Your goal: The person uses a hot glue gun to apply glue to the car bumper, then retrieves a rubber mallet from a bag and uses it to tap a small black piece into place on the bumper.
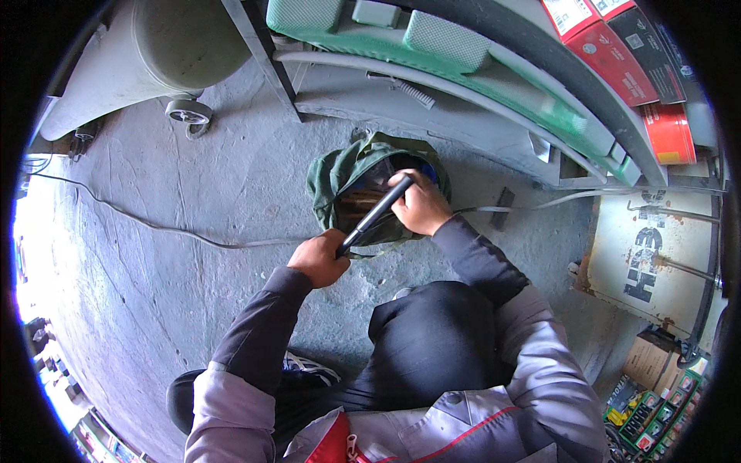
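Black rod [373, 217] slants across the centre of the frame, over the mouth of a green cloth bag [326, 179]. I have the left hand [319, 259] wrapped tightly around its lower end. At its upper end I see the right hand [423, 205], though I cannot tell how firmly those partly hidden fingers close. Brownish pieces [358, 204] show inside the bag, and a grey cable [231, 245] runs along the floor at centre left.
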Tool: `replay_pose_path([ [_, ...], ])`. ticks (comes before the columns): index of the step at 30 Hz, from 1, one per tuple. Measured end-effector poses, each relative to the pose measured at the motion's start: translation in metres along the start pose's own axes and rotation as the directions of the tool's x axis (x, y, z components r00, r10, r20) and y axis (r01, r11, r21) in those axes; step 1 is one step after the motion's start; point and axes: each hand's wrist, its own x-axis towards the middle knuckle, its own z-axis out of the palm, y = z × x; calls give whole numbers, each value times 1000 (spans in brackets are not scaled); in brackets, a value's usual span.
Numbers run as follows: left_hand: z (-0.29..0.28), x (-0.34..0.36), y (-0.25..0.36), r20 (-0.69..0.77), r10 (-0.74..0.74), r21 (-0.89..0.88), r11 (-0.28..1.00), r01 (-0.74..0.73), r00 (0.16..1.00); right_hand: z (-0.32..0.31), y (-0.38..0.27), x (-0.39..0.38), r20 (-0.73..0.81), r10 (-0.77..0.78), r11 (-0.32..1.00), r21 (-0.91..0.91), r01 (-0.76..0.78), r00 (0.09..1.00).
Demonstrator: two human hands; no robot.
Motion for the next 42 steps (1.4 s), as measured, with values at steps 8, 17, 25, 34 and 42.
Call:
replay_pose_path([
  [8, -1, 10, 5, -146, -49, -547, 836, -40, 988, -6, 23, -48, 626, 55, 891, -383, 245, 778],
  [17, -1, 14, 18, -307, 10, -540, 822, -183, 952, 7, 5, 22, 32, 240, 933, -285, -221, 970],
  [25, -4, 17, 24, -384, -290, -659, 751, -40, 877, 38, -3, 20, 224, -236, 911, -286, 296, 945],
  [34, 4, 37, 37, -266, -137, -307, 951, 51, 954, 39, -5, -17, 357, -409, 840, -211, 499, 840],
  [42, -22, 43, 22, -247, -130, 85, 984, 155, 960, 26, -5, 4, 736, 2, 1000, -1, -1, 677],
])
